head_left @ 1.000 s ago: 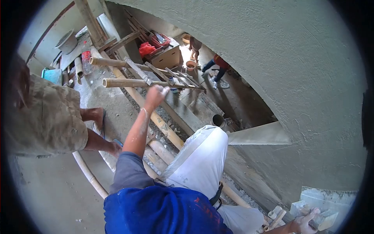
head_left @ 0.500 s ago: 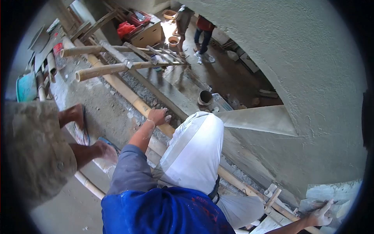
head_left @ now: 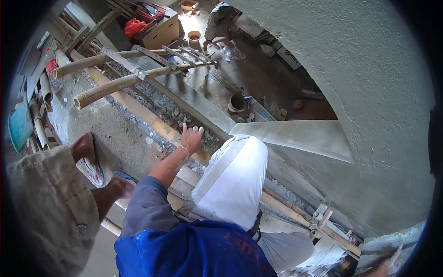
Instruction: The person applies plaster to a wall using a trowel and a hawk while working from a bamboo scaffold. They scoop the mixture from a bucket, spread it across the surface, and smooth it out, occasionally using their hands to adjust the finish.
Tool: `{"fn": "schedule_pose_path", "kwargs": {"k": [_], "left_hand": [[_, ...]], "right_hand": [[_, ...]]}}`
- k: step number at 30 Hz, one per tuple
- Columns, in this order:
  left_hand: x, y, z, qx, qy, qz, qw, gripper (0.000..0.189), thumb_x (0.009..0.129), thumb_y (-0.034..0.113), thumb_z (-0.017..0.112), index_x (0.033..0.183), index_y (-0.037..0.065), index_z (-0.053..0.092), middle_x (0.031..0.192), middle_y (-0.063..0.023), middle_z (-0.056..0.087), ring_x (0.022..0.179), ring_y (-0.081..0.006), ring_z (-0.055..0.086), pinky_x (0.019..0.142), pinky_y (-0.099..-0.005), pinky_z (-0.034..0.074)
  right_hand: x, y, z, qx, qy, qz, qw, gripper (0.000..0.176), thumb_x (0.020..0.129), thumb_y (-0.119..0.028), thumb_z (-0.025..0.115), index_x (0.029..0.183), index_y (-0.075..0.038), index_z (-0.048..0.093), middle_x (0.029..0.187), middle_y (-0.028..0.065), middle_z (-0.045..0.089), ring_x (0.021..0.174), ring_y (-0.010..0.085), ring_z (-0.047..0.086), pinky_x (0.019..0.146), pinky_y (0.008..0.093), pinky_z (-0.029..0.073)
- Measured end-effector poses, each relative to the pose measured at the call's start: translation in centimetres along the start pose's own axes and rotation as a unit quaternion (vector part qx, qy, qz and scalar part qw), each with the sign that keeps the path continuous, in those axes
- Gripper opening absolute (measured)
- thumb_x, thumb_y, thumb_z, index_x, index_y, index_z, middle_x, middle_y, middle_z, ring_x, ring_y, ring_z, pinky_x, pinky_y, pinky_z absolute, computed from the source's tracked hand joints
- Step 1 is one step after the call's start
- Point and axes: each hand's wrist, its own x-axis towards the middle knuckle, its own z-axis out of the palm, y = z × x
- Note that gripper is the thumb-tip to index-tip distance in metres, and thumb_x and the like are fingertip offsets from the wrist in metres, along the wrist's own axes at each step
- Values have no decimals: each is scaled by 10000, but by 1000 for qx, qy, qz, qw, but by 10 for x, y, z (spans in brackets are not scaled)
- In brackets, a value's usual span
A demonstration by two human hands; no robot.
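Spreading its fingers loosely, the left hand (head_left: 191, 138) has moved off the ladder's (head_left: 108, 89) end and is now over the pole (head_left: 159, 124), beside the rubble (head_left: 175, 111). No tool shows in it; whether it touches the pole, I cannot tell. The right hand (head_left: 394, 264) has slipped toward the dark lower right edge of view, blurred, so whether it grips anything cannot be told. It lies nearest the board (head_left: 392, 240), low against or just beside the wall (head_left: 378, 92). The shift seems to leave the left hand free, with the work, as I judge it, at the right hand.

The board looks pale, flat and streaked with grey; less of its face shows than a moment ago. The wall above is smooth grey in places, rough in others, with a few curved ridges. Between the hands is a raised knee (head_left: 235, 171) in white trousers. On the left stands a co-worker in shorts (head_left: 50, 198) and sandals (head_left: 94, 173); below, another person (head_left: 219, 23) now bends down, where two stood upright.
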Motion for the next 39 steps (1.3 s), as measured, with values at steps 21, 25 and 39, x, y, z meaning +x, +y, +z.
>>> {"fn": "schedule_pose_path", "kwargs": {"k": [21, 25, 39], "left_hand": [[1, -106, -35, -193, 187, -95, 958, 379, 884, 308, 549, 1183, 80, 510, 1128, -116, 552, 992, -293, 564, 829, -407, 447], [5, -110, -18, -83, 264, -65, 959, 383, 848, 271, 582, 1188, 106, 518, 1177, -64, 537, 1087, -204, 503, 976, -418, 309], [3, -104, -21, -65, 255, -139, 955, 456, 842, 272, 584, 1246, 109, 451, 1255, -60, 480, 1210, -203, 421, 1069, -455, 182]], "right_hand": [[14, -30, -20, -170, 23, -192, 966, 667, 668, -478, 788, 950, 89, 579, 734, 197, 599, 597, 345, 554, 588, 420, 491], [3, -53, -15, -173, -12, -212, 962, 671, 687, -474, 771, 1000, 87, 576, 765, 200, 597, 609, 351, 551, 594, 419, 489], [-4, -35, -4, -184, -1, -229, 956, 667, 723, -464, 731, 1071, 73, 541, 829, 213, 581, 672, 355, 544, 634, 430, 478]]}}
